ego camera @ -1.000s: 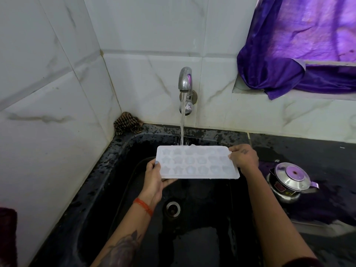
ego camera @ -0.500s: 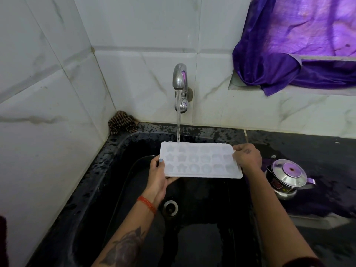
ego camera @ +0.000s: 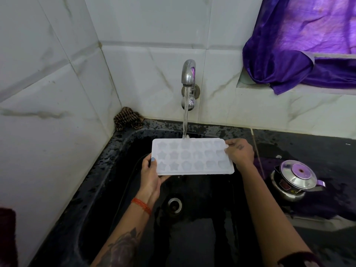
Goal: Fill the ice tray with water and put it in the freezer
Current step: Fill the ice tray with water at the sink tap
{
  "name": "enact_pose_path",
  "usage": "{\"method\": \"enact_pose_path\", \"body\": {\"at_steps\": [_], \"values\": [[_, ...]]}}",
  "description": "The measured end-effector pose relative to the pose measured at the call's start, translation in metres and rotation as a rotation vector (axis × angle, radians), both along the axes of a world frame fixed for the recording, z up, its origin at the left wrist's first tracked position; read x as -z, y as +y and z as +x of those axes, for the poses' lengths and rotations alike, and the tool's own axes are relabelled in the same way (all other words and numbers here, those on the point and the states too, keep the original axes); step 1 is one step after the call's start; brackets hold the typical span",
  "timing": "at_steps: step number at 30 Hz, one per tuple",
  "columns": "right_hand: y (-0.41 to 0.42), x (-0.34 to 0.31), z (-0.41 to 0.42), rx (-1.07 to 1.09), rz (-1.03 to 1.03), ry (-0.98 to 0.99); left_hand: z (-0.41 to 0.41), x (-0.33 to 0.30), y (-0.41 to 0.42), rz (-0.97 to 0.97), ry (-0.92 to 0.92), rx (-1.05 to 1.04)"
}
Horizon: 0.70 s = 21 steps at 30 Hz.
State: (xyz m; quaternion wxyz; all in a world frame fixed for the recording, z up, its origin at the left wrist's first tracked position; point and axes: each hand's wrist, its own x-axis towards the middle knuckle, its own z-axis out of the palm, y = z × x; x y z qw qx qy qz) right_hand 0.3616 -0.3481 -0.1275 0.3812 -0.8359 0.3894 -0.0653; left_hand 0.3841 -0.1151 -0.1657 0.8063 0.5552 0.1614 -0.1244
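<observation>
Head view: A person holds a white ice tray (ego camera: 192,156) level over a black sink (ego camera: 107,170), under a running tap (ego camera: 188,74). The stream of water (ego camera: 185,116) falls from the spout and lands on the tray's far edge, near the middle of the back row of cells. The tray has three rows of star- and round-shaped cells.

The left hand (ego camera: 151,174) grips the tray's left short end, thumb lying on top near the corner cell, the other fingers curled underneath and out of sight. The right hand (ego camera: 239,153) pinches the far right corner, fingertips (ego camera: 227,146) pressed together over the rim; the thumb cannot be seen. A red thread (ego camera: 141,205) circles the left wrist, and a tattoo marks that forearm.

Below the tray, the sink's drain (ego camera: 174,204) sits in the wet basin. A brown patterned cloth (ego camera: 127,118) is bunched in the left back corner, where the sink meets the white marbled tiles (ego camera: 57,132). To the right, a steel kettle (ego camera: 295,182) with its lid on stands on the dark counter (ego camera: 308,147). A purple curtain (ego camera: 300,45) drapes over the ledge at upper right.
</observation>
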Motion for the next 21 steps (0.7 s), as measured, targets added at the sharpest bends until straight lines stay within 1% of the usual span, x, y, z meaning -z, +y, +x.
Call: {"method": "enact_pose_path", "body": {"at_steps": [11,21], "values": [[0.018,-0.003,0.015,-0.084,0.027,-0.004,0.006,0.001,0.020,0.001,0.044,-0.089],[0.020,-0.007,0.020,-0.129,0.017,0.001,0.008,0.000,0.020,-0.003,0.075,-0.117]]}}
